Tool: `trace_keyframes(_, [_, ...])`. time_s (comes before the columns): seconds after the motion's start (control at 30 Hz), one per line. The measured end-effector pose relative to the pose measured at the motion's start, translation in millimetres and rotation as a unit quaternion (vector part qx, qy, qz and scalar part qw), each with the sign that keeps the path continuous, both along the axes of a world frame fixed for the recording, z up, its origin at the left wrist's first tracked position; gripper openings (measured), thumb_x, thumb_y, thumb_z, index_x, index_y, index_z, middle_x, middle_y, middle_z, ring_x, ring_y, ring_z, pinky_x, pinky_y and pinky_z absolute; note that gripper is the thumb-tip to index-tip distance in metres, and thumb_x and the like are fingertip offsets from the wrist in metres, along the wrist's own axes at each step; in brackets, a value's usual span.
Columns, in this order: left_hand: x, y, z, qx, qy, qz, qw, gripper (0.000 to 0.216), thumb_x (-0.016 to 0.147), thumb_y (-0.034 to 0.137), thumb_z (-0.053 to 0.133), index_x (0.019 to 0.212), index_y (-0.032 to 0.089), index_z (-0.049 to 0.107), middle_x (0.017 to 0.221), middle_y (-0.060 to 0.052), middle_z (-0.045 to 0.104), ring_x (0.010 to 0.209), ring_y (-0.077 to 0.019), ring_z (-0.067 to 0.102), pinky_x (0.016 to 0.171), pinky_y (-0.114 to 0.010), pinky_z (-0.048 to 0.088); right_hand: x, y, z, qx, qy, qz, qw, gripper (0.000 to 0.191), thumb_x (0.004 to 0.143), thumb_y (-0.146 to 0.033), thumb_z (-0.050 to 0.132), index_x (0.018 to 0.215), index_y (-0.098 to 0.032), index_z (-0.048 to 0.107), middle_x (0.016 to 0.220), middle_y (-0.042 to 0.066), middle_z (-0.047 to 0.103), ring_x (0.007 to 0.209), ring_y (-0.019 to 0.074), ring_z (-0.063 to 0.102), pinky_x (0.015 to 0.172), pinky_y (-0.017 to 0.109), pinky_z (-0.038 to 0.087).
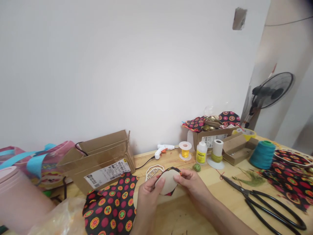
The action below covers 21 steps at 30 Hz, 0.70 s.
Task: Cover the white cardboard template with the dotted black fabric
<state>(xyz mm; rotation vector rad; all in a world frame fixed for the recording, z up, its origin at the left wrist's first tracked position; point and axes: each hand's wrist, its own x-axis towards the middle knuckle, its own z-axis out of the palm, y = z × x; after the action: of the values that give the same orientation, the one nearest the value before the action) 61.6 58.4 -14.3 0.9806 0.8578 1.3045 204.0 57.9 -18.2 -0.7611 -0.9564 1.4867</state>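
Observation:
Between my two hands is a rounded beige card piece [168, 183] with black patterned fabric folded along its top edge. My left hand [152, 193] grips its left side, thumb across the pale face. On the other side, my right hand [192, 183] pinches the upper right edge where the fabric wraps over. A bit of patterned fabric also shows below the card. Left of my left hand lies a black cloth with bright round motifs [111, 207]. Behind the card rests a pale lattice cutout frame [154, 171]. Large black-handled scissors [260, 202] lie to the right.
A cardboard box [102, 163] stands at left beside a pink canister [21, 199]. Along the wall are a glue gun [164, 150], a yellow thread spool [185, 151], a glue bottle [201, 153] and a fabric-filled box [211, 133]. At right are a teal thread cone [262, 155] and a fan [271, 93].

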Motion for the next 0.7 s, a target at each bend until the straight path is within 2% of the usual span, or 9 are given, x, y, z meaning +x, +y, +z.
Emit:
trace_keyframes(0.1, [-1.1, 2.8, -2.6, 0.01, 0.012, 0.016, 1.0, 0.021, 0.059, 0.026, 0.071, 0.075, 0.012, 0.071, 0.067, -0.005, 0.07, 0.061, -0.0149, 0.061, 0.058, -0.021, 0.05, -1.4, -3.2, 1.2, 0.0, -0.006, -0.006, 1.0, 0.024, 0.059, -0.033, 0.071, 0.072, -0.013, 0.069, 0.069, 0.007, 0.068, 0.068, 0.0185, 0.059, 0.067, 0.03, 0.044])
trace_keyframes(0.3, [6.3, -2.0, -0.5, -0.047, -0.016, 0.028, 0.998, 0.045, 0.053, 0.02, 0.074, 0.095, 0.011, 0.062, 0.08, -0.008, 0.07, 0.072, -0.021, 0.064, 0.056, -0.025, 0.052, -7.4, -2.0, -2.4, -0.004, -0.043, -0.044, 0.998, 0.03, 0.055, -0.037, 0.072, 0.068, -0.011, 0.068, 0.066, 0.007, 0.067, 0.061, 0.0178, 0.058, 0.061, 0.031, 0.046])
trace_keyframes(0.37, [6.7, -4.2, 1.5, -0.08, -0.039, 0.023, 0.996, 0.042, 0.058, 0.019, 0.072, 0.096, 0.009, 0.059, 0.077, -0.009, 0.07, 0.07, -0.0212, 0.065, 0.055, -0.025, 0.052, -2.2, -0.3, 5.1, -0.004, -0.058, -0.068, 0.996, 0.035, 0.053, -0.038, 0.074, 0.075, -0.012, 0.068, 0.073, 0.008, 0.069, 0.067, 0.0202, 0.06, 0.066, 0.033, 0.046])
trace_keyframes(0.47, [3.7, -4.5, 3.3, -0.127, -0.078, 0.047, 0.988, 0.036, 0.065, 0.014, 0.066, 0.099, 0.009, 0.056, 0.076, -0.009, 0.07, 0.066, -0.0197, 0.065, 0.055, -0.025, 0.052, 21.4, -5.7, 30.1, 0.014, -0.09, -0.158, 0.983, 0.039, 0.058, -0.041, 0.07, 0.088, -0.017, 0.066, 0.09, 0.008, 0.068, 0.084, 0.0217, 0.059, 0.08, 0.034, 0.043])
trace_keyframes(0.53, [1.7, -3.7, 3.0, -0.156, -0.1, 0.062, 0.981, 0.032, 0.067, 0.01, 0.063, 0.098, 0.009, 0.055, 0.078, -0.009, 0.07, 0.066, -0.0189, 0.066, 0.055, -0.024, 0.053, 46.3, -17.8, 46.8, 0.044, -0.186, -0.238, 0.952, 0.037, 0.063, -0.044, 0.064, 0.088, -0.017, 0.065, 0.093, 0.008, 0.067, 0.087, 0.0234, 0.059, 0.081, 0.035, 0.044])
trace_keyframes(0.6, [1.4, -3.4, 1.5, -0.175, -0.133, 0.068, 0.973, 0.03, 0.07, 0.01, 0.061, 0.099, 0.011, 0.055, 0.083, -0.009, 0.07, 0.069, -0.0181, 0.066, 0.058, -0.025, 0.053, 74.5, -35.4, 52.8, 0.072, -0.321, -0.253, 0.91, 0.031, 0.064, -0.044, 0.062, 0.081, -0.018, 0.065, 0.088, 0.008, 0.068, 0.085, 0.0243, 0.061, 0.08, 0.034, 0.046])
trace_keyframes(0.7, [4.2, -5.3, -1.8, -0.212, -0.175, 0.055, 0.96, 0.03, 0.07, 0.011, 0.06, 0.1, 0.012, 0.055, 0.085, -0.009, 0.07, 0.067, -0.0184, 0.066, 0.053, -0.025, 0.054, 119.1, -65.0, 32.8, 0.081, -0.512, -0.255, 0.816, 0.028, 0.065, -0.043, 0.059, 0.078, -0.019, 0.066, 0.085, 0.007, 0.069, 0.081, 0.0236, 0.062, 0.076, 0.032, 0.049])
